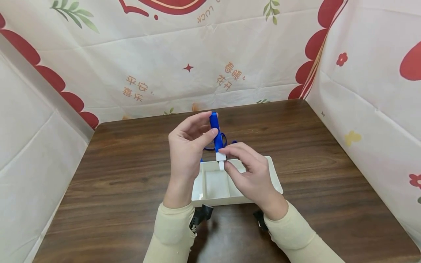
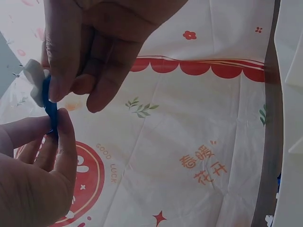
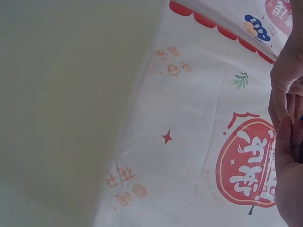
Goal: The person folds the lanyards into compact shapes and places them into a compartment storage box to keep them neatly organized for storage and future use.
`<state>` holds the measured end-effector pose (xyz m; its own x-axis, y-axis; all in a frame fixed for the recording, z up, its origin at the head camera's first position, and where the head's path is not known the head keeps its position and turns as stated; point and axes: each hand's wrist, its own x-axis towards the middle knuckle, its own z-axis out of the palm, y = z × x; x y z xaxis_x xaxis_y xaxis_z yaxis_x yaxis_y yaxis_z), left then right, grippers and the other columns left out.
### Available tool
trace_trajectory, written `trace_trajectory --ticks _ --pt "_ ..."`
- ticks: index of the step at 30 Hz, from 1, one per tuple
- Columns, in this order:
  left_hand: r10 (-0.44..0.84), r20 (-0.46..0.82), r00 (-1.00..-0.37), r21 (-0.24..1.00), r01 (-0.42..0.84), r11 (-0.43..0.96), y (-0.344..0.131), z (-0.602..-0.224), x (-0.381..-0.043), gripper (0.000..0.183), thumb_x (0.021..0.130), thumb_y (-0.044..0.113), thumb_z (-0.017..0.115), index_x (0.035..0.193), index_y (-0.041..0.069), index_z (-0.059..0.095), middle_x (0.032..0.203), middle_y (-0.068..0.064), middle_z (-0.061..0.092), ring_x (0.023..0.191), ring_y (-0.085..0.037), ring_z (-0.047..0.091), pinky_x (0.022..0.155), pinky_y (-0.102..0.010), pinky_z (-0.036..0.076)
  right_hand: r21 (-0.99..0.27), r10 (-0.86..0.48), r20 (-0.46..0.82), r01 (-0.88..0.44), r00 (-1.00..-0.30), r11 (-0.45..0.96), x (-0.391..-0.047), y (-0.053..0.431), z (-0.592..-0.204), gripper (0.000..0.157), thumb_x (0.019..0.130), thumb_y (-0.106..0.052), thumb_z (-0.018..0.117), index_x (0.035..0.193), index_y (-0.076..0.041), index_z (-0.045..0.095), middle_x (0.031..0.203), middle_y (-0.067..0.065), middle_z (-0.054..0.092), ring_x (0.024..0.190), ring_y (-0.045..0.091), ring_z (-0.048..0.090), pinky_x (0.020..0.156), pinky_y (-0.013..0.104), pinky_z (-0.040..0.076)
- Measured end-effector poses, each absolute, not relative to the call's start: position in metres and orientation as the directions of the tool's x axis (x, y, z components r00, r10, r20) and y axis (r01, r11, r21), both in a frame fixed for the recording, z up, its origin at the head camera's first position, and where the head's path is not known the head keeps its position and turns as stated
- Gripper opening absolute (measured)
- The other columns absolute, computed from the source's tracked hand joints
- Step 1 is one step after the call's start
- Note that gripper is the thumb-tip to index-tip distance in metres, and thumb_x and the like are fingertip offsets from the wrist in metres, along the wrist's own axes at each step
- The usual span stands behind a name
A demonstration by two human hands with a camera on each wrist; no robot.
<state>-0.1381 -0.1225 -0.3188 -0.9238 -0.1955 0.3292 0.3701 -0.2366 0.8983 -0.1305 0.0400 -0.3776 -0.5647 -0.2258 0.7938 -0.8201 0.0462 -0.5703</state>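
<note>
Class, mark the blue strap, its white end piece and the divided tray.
Blue strap (image 1: 217, 141), head view: flat stretch.
White end piece (image 1: 220, 157), head view: wider upper part.
Divided tray (image 1: 227, 201), head view: near wall.

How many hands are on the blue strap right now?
2. The left hand pinches the blue strap along its length; the right hand pinches it near the white end piece. No other hand shows.

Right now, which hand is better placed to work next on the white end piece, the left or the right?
Probably the right hand: its fingertips are at the white end piece, while the left hand pinches the blue strap higher up.
</note>
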Motion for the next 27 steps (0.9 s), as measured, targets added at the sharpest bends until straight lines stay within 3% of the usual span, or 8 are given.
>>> trace_trajectory --ticks 4,7,10,13,17,22,25,27 --pt "-0.183 0.348 -0.92 0.899 0.382 -0.215 -0.124 -0.319 -0.138 0.034 0.089 -0.012 0.076 0.123 -0.008 0.073 0.1 0.007 0.081 0.09 -0.017 0.078 0.078 -0.031 0.065 -0.421 -0.255 0.85 -0.886 -0.46 0.194 -0.134 0.043 -0.378 0.016 0.097 -0.001 0.075 0.112 0.003 0.077 0.099 0.013 0.075 0.089 0.02 0.069 0.09 0.014 0.057" --pt "-0.175 0.354 -0.919 0.899 0.386 -0.209 -0.126 -0.319 -0.139 0.033 0.089 -0.013 0.076 0.121 -0.01 0.071 0.099 0.006 0.08 0.088 -0.016 0.078 0.077 -0.032 0.066 -0.293 -0.288 0.889 -0.926 -0.356 0.237 -0.137 0.046 -0.376 0.021 0.104 -0.016 0.069 0.11 0.002 0.079 0.097 0.012 0.075 0.087 0.022 0.069 0.084 0.018 0.059" --pt "-0.167 0.357 -0.919 0.905 0.384 -0.183 -0.126 -0.321 -0.138 0.031 0.089 -0.012 0.076 0.12 -0.009 0.071 0.097 0.006 0.079 0.086 -0.015 0.078 0.076 -0.03 0.065 -0.197 -0.311 0.911 -0.947 -0.272 0.253 -0.139 0.049 -0.37 0.023 0.105 -0.018 0.067 0.108 0.002 0.08 0.097 0.011 0.075 0.087 0.022 0.068 0.078 0.022 0.06" --pt "-0.157 0.372 -0.915 0.908 0.394 -0.143 -0.126 -0.324 -0.138 0.03 0.089 -0.011 0.077 0.118 -0.007 0.072 0.096 0.004 0.078 0.086 -0.015 0.077 0.075 -0.029 0.064 -0.166 -0.327 0.913 -0.955 -0.243 0.247 -0.139 0.051 -0.363 0.023 0.104 -0.017 0.069 0.108 0.002 0.081 0.101 0.013 0.072 0.091 0.023 0.068 0.08 0.024 0.061" --pt "-0.13 0.413 -0.901 0.9 0.426 -0.096 -0.124 -0.326 -0.137 0.034 0.089 -0.011 0.078 0.122 -0.004 0.071 0.099 0.004 0.075 0.089 -0.015 0.078 0.079 -0.028 0.064 -0.222 -0.326 0.902 -0.951 -0.284 0.214 -0.139 0.053 -0.354 0.024 0.103 -0.019 0.07 0.107 0.002 0.081 0.102 0.014 0.073 0.091 0.023 0.069 0.082 0.02 0.06" --pt "-0.08 0.449 -0.89 0.889 0.454 -0.062 -0.122 -0.329 -0.134 0.039 0.088 -0.015 0.076 0.126 -0.005 0.069 0.098 -0.001 0.07 0.088 -0.012 0.074 0.085 -0.028 0.065 -0.389 -0.291 0.858 -0.905 -0.424 0.172 -0.139 0.057 -0.342 0.023 0.099 -0.02 0.075 0.105 0.002 0.081 0.093 0.011 0.079 0.083 0.016 0.074 0.081 0.014 0.059" --pt "-0.042 0.457 -0.888 0.889 0.458 -0.023 -0.121 -0.331 -0.131 0.04 0.088 -0.016 0.074 0.126 -0.004 0.07 0.098 -0.013 0.071 0.089 -0.014 0.073 0.088 -0.028 0.065 -0.475 -0.274 0.818 -0.863 -0.505 0.172 -0.139 0.061 -0.334 0.018 0.09 -0.005 0.083 0.105 0.003 0.08 0.092 0.011 0.08 0.082 0.011 0.074 0.079 0.015 0.06" --pt "-0.017 0.461 -0.887 0.887 0.461 0.007 -0.121 -0.332 -0.129 0.039 0.089 -0.015 0.073 0.126 -0.003 0.07 0.101 -0.02 0.072 0.091 -0.018 0.073 0.087 -0.029 0.065 -0.518 -0.267 0.79 -0.834 -0.552 0.192 -0.138 0.063 -0.329 0.026 0.083 0.005 0.086 0.108 0.004 0.079 0.09 0.01 0.079 0.082 0.007 0.071 0.077 0.014 0.06"
